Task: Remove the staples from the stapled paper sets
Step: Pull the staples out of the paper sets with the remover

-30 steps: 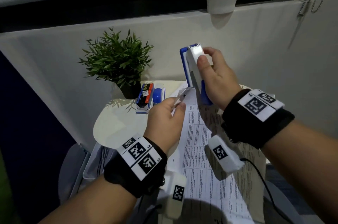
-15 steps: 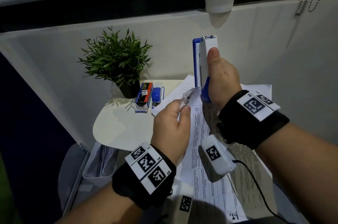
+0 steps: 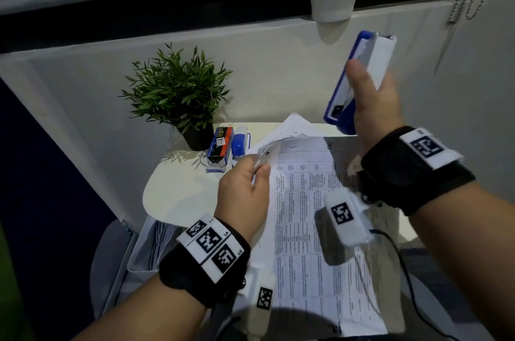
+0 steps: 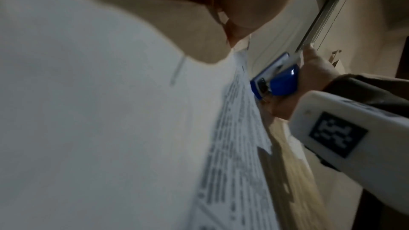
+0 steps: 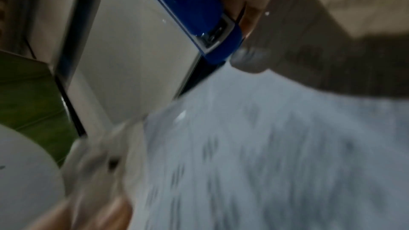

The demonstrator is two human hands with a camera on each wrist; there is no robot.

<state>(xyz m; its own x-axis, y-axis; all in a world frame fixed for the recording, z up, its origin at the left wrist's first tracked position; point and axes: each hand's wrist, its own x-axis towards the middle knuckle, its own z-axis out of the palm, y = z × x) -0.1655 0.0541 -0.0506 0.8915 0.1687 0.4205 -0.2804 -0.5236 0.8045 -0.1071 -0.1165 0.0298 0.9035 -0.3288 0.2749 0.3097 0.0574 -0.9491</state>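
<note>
On the pale rounded counter (image 3: 178, 190) we see a spiky green plant (image 3: 175, 92) and a glossy staple box (image 3: 219, 147). Our left hand (image 3: 243, 195) pinches the printed paper set (image 3: 306, 229) at its crumpled corner; our right hand (image 3: 373, 106) grips the smooth blue-and-white stapler (image 3: 362, 73), raised clear above it.

The head view looks down over both wrists, while each close, blurred wrist view faces along its hand, all sharing the printed paper set (image 3: 306, 201) and blue stapler (image 3: 359, 81).
</note>
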